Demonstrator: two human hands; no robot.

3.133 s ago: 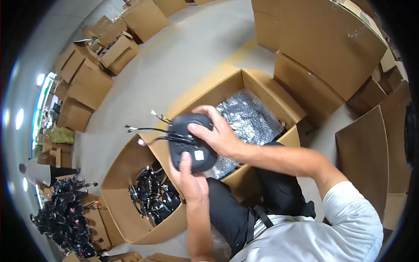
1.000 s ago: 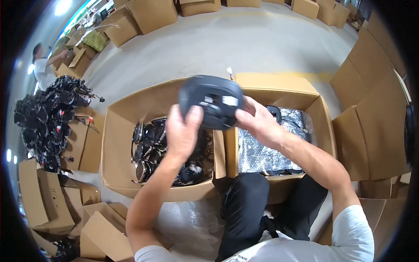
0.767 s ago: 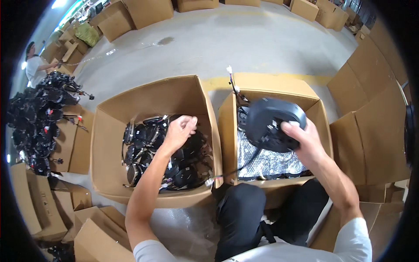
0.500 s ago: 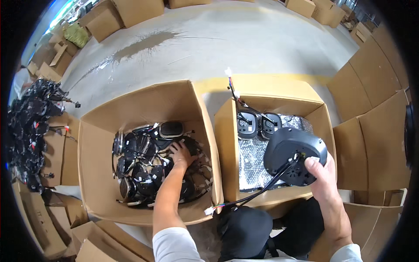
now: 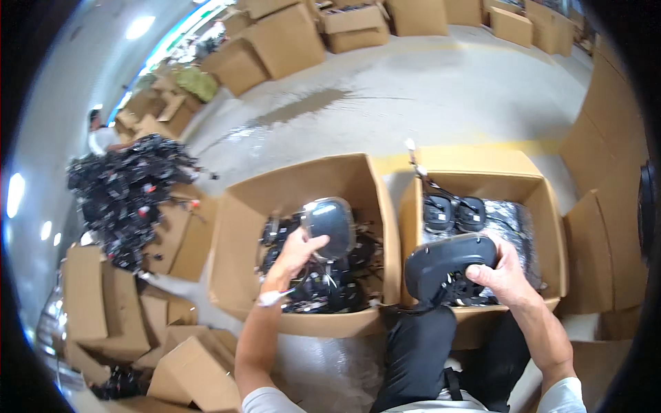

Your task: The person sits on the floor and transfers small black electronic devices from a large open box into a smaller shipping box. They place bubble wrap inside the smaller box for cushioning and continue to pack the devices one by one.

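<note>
My left hand (image 5: pixel 297 249) grips a rounded black unit with a shiny, mirror-like face (image 5: pixel 330 227) by its lower left edge, above the left carton (image 5: pixel 234 275). Cables trail from that unit, and a white connector (image 5: pixel 272 297) hangs against my left forearm. In my right hand (image 5: pixel 506 275) is a black plastic housing (image 5: pixel 441 260), tilted above the near side of the right carton (image 5: pixel 561 255); the thumb presses on its back. More black wired units (image 5: pixel 344 292) lie jumbled in the left carton. Two similar units (image 5: pixel 438 212) sit at the right carton's far left, beside bubble wrap (image 5: pixel 523 241).
A tall heap of black wired parts (image 5: pixel 124 193) stands on cardboard at the left, with a person (image 5: pixel 103 134) behind it. Opened cartons (image 5: pixel 103 296) crowd the near left. Large cardboard panels (image 5: pixel 595 255) flank the right, and cartons (image 5: pixel 286 41) line the far floor.
My left hand has come up out of the left carton with a mirror-faced unit. My right hand has tipped its housing to a flatter angle. The view has swung left and up.
</note>
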